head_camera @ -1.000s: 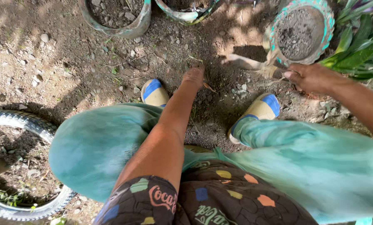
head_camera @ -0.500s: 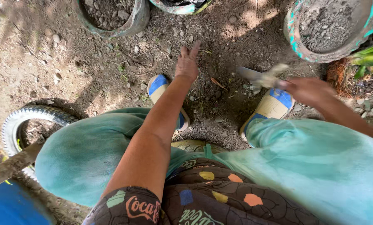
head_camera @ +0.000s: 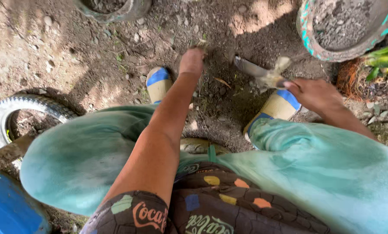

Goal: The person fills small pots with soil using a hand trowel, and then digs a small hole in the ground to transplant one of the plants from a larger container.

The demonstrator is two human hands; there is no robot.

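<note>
Below, a crouching person in green trousers works bare ground between two yellow sandals with blue straps. Right hand (head_camera: 316,93), at three o'clock, is clamped around the handle of a garden trowel (head_camera: 259,71); its blade points toward ten o'clock, just above the soil (head_camera: 228,108) and caked with earth. Left hand (head_camera: 191,60), at twelve o'clock, reaches down to the dirt; fingers bent under and hidden, so whether they are apart or together cannot be told. The trowel looks stiff, light and metal-bladed, probably gritty rather than slippery; the handle is the natural place to hold it. The soil appears loose, dry and crumbly, with small stones. Painted pot (head_camera: 345,30) with a teal-patterned rim, at one o'clock, is filled with grey earth. A second planter (head_camera: 116,8) sits at eleven o'clock; a white tyre (head_camera: 16,108) at nine o'clock; a blue container (head_camera: 9,208) at seven o'clock. No packages or signs visible; printed lettering appears only on the dark patterned shirt.
</note>
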